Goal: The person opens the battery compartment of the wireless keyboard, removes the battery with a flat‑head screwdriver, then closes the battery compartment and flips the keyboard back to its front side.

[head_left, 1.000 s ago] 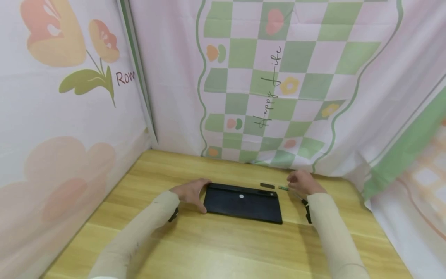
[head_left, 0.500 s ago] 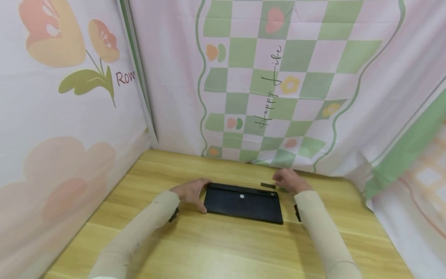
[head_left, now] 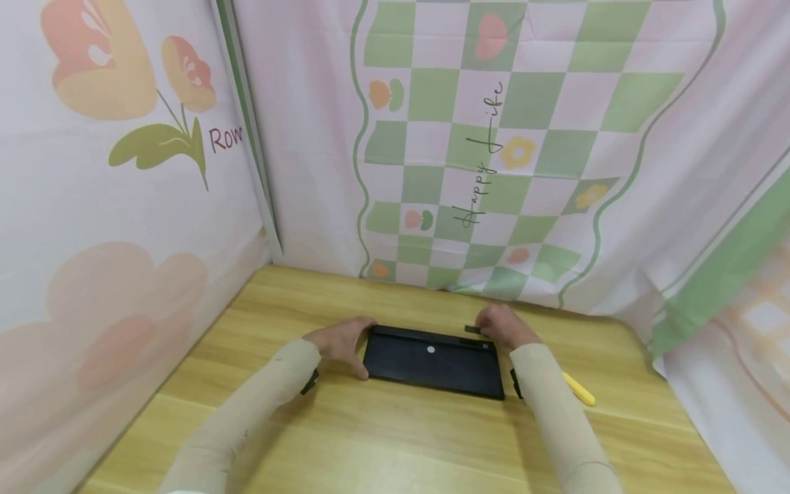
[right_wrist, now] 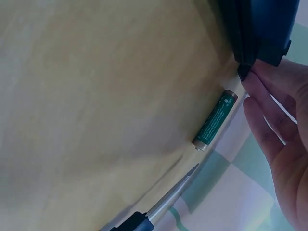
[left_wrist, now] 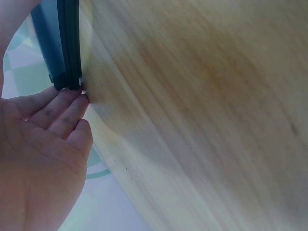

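A flat black device that looks like a keyboard lying underside up [head_left: 432, 370], with a white round mark, rests on the table in the head view. My left hand [head_left: 339, 342] grips its left end, thumb at the near corner and fingers at the far corner. Just behind its far right corner, my right hand [head_left: 503, 326] pinches a small dark strip that looks like a battery cover [head_left: 472, 329]. In the right wrist view a green battery [right_wrist: 215, 119] lies beside those fingers, with a screwdriver [right_wrist: 168, 197] pointing toward it.
The screwdriver's yellow handle [head_left: 579, 390] shows right of my right forearm. Wood-grain table [head_left: 382, 446] extends around the device. Printed curtains [head_left: 469, 137] hang along the back and both sides.
My right hand has moved left, from beside the battery to the dark strip, and now pinches it. The screwdriver's yellow handle has come into sight. My left hand stays put.
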`<state>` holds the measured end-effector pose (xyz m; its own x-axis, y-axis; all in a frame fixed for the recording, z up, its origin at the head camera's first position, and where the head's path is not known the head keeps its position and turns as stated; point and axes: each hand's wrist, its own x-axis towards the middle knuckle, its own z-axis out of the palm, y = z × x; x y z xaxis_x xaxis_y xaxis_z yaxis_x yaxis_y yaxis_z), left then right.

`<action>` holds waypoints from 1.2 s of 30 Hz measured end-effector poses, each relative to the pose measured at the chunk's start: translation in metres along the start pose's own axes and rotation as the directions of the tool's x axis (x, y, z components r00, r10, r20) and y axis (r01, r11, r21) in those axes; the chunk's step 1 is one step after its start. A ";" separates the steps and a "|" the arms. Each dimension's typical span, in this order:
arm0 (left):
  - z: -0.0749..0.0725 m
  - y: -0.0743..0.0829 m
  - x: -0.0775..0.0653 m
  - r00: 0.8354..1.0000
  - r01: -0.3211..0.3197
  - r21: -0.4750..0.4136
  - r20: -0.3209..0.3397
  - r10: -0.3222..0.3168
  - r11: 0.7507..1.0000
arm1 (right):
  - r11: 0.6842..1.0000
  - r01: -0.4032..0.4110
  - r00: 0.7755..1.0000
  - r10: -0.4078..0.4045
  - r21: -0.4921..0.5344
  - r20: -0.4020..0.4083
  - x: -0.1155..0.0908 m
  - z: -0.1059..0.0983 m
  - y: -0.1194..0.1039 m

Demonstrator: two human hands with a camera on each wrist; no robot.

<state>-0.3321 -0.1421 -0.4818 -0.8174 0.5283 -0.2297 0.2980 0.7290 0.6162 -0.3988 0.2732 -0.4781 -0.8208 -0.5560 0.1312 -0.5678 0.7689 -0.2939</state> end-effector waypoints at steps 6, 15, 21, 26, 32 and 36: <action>0.000 -0.001 0.000 1.000 -0.003 -0.007 0.002 0.003 1.000 | 1.000 0.001 1.000 -0.001 0.008 -0.014 0.001 0.003 0.001; 0.001 0.002 0.002 1.000 -0.015 -0.008 0.007 0.015 1.000 | 0.998 -0.051 0.998 0.052 0.041 -0.022 -0.007 -0.003 -0.001; 0.000 0.002 -0.001 1.000 -0.005 0.008 -0.006 0.005 1.000 | 0.995 -0.069 0.997 0.067 0.078 0.031 -0.008 -0.016 -0.010; -0.001 0.005 -0.003 1.000 0.003 0.009 -0.003 -0.003 1.000 | 0.997 -0.054 0.997 0.050 0.062 0.052 -0.012 -0.028 -0.022; -0.002 0.007 -0.003 1.000 0.008 0.029 0.001 -0.008 1.000 | 0.998 -0.017 0.997 0.013 0.059 0.071 -0.016 -0.033 -0.034; 0.000 0.007 -0.002 1.000 0.008 0.036 0.007 -0.009 0.999 | 0.998 -0.009 0.997 0.004 0.063 0.081 -0.020 -0.030 -0.036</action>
<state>-0.3278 -0.1383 -0.4772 -0.8165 0.5250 -0.2404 0.3086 0.7487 0.5867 -0.3644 0.2663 -0.4418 -0.8152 -0.5767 0.0531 -0.5554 0.7525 -0.3540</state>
